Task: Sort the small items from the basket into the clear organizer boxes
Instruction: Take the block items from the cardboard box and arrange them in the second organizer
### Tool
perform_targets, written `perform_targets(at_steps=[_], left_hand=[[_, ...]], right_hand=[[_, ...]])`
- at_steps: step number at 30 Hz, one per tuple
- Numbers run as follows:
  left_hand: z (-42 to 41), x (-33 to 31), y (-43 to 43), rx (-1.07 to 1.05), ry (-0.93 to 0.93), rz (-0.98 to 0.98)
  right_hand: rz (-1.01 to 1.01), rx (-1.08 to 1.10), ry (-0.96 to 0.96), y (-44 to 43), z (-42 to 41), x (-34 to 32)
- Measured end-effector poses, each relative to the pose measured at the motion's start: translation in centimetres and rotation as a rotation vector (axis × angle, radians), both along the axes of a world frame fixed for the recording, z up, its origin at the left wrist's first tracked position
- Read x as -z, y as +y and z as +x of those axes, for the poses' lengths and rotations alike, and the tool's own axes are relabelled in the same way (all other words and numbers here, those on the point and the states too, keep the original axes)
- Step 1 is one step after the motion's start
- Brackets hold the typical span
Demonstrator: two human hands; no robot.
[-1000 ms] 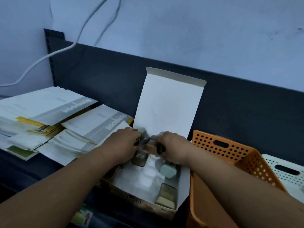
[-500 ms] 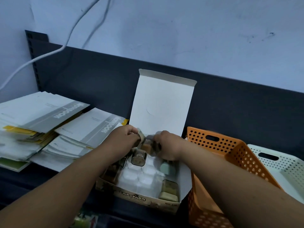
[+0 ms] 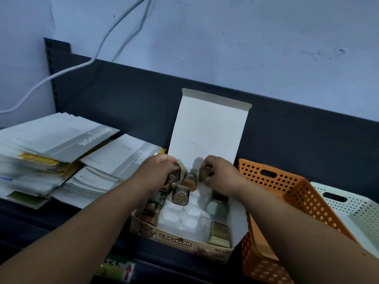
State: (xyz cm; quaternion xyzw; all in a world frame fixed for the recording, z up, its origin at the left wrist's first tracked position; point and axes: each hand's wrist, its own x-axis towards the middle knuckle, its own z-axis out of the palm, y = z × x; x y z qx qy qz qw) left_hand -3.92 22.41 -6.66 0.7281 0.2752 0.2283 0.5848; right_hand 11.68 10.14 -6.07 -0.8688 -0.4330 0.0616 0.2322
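Pale blue wall rises behind a dark shelf (image 3: 123,103). On the shelf stands an open cardboard box (image 3: 180,243), its white lid (image 3: 209,130) propped upright. Inside lies a clear compartment tray (image 3: 180,218), with small boxed pieces along both sides and bare cells in the middle. An orange basket (image 3: 297,193) sits just beside the box on the right, with a white basket (image 3: 348,206) beyond it. Stacked booklets (image 3: 61,144) lie to the left.

Both hands work at the far end of the tray. The left hand (image 3: 158,173) has its fingers curled round a brown-and-clear item (image 3: 176,174). The right hand (image 3: 220,173) pinches a small dark item (image 3: 205,172). The two are held near each other; in the dim light it is hard to tell whether they touch.

The step in hand appears to be seating pieces into tray cells. Next, each piece probably needs lowering squarely into a free cell and releasing, without knocking the tilted clear piece (image 3: 180,195) just below.
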Motion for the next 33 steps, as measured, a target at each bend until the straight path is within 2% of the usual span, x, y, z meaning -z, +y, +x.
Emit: perform_targets(at_steps=[5, 9, 11, 14, 19, 23, 30, 33], left_hand=[[0.7, -1.5, -1.2, 0.037, -0.152, -0.351], [1.6, -2.9, -2.6, 0.135, -0.209, -0.548], [2.2, -3.5, -4.2, 0.202, -0.235, -0.583], [3.0, -4.3, -7.3, 0.275, -0.27, -0.508], [4.3, -5.3, -13.6, 0.446, -0.238, -0.449], [6.0, -5.1, -19.9, 0.546, -0.198, -0.407], [8.5, -4.6, -36.0, 0.64, -0.072, -0.582], [8.9, -4.4, -42.8, 0.728, -0.042, -0.569]], right_hand=[[0.306, 0.009, 0.422, -2.3, -1.1, -1.9], [0.456, -0.029, 0.604, -4.9, -2.1, -3.4], [0.538, -0.027, 0.677, -6.7, -2.7, -4.1], [0.687, -0.038, 0.767, -9.9, -3.7, -5.0], [0.9, 0.081, 0.815, -16.9, -4.1, -5.1], [0.964, 0.21, 0.767, -24.0, -3.9, -4.6], [1.026, 0.382, 0.65, -39.6, -4.3, -3.4], [1.037, 0.458, 0.618, -46.0, -5.1, -2.7]])
